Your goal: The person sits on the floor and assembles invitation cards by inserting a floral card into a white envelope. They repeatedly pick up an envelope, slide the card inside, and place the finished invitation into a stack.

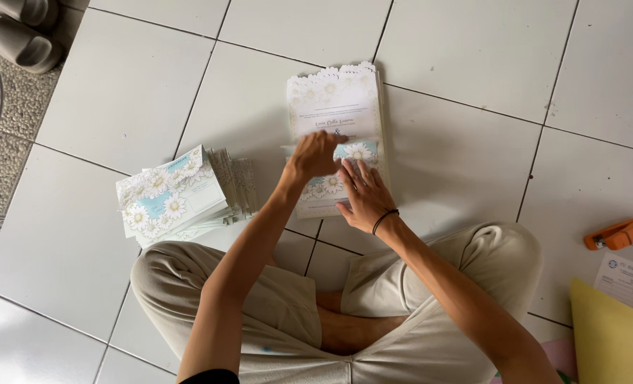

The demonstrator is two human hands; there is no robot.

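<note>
On the white tiled floor (465, 163) in front of my crossed legs (281, 306) lies an open card (336, 107) with a lacy edge and daisy print, and off to my left sits a fanned stack of folded cards (178, 199) just like it. My right hand (365, 193) rests flat on the card's lower flap with fingers spread open, while my left hand (315, 155) curls over the flap's top edge, fingertips pinching it; an orange stapler (620, 233) lies well off to my right.
</note>
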